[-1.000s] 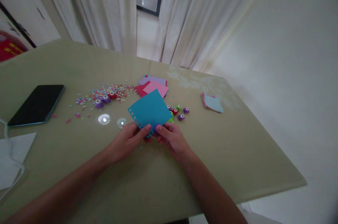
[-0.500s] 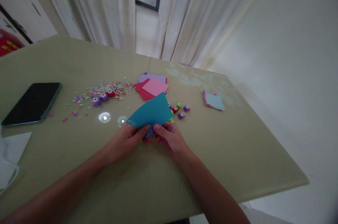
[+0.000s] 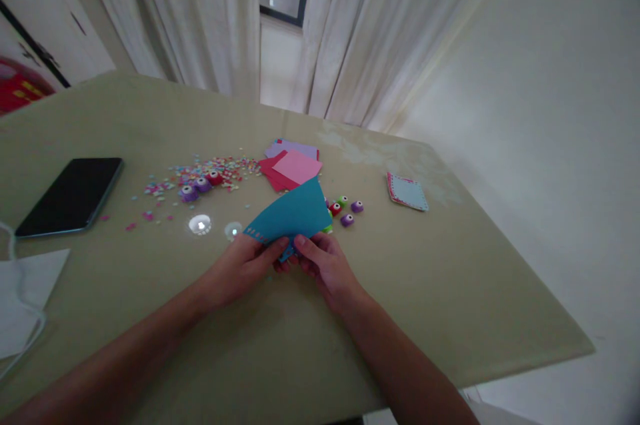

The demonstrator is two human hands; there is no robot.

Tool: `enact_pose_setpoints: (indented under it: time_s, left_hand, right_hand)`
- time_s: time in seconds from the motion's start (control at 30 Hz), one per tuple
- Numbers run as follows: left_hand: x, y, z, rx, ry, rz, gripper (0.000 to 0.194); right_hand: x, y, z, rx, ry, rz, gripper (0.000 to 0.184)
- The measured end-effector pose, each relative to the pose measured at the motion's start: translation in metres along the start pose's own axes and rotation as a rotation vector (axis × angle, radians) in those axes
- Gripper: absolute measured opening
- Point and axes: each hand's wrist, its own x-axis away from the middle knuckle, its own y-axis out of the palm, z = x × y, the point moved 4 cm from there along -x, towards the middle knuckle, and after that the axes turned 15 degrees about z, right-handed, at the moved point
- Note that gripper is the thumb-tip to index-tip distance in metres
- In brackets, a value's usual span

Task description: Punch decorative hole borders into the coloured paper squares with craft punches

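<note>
A sheet of blue paper (image 3: 295,208) is held up between my two hands, with a row of small holes cut along its lower left edge. My left hand (image 3: 247,266) is closed on the paper, thumb on top. My right hand (image 3: 327,263) is closed at the lower edge, its thumb pressing on what looks like a small purple paper punch (image 3: 295,249), mostly hidden by the fingers. Just beyond the paper lie several small purple, red and green punches (image 3: 347,219) with white eye shapes, some partly covered by the sheet.
Pink, red and lilac paper squares (image 3: 298,166) lie behind the blue sheet. Confetti (image 3: 235,166) and more eyed punches (image 3: 202,185) are to their left. A black tablet (image 3: 73,195), white paper (image 3: 30,298) and cable lie far left; a hole-edged card stack (image 3: 409,193) sits right.
The view has shifted slightly, so everything on the table appears a little further right. Both hands keep their hold on the blue paper, almost unchanged.
</note>
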Motion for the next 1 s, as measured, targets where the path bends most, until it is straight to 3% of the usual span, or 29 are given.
enact_pose_setpoints:
  time_s: [0.37, 0.57, 0.67, 0.83, 1.0]
  left_hand:
    - [0.002, 0.003, -0.004, 0.002, -0.008, 0.006, 0.031]
    - [0.001, -0.004, 0.007, -0.008, -0.007, 0.164, 0.035]
    - [0.000, -0.009, 0.013, 0.062, -0.017, 0.274, 0.037]
    - [0.002, -0.013, 0.016, 0.117, 0.025, 0.388, 0.043]
    - [0.011, -0.010, 0.012, 0.010, 0.113, 0.450, 0.049]
  right_hand:
    - [0.002, 0.003, 0.000, -0.038, -0.027, -0.034, 0.043]
    - [-0.004, -0.009, -0.009, -0.002, -0.108, -0.046, 0.044]
    - [-0.003, -0.020, -0.028, 0.161, -0.289, -0.039, 0.038]
    - [0.007, -0.014, -0.031, 0.825, -0.722, -0.104, 0.009]
    - [0.008, -0.006, -0.014, 0.923, -1.006, 0.025, 0.017]
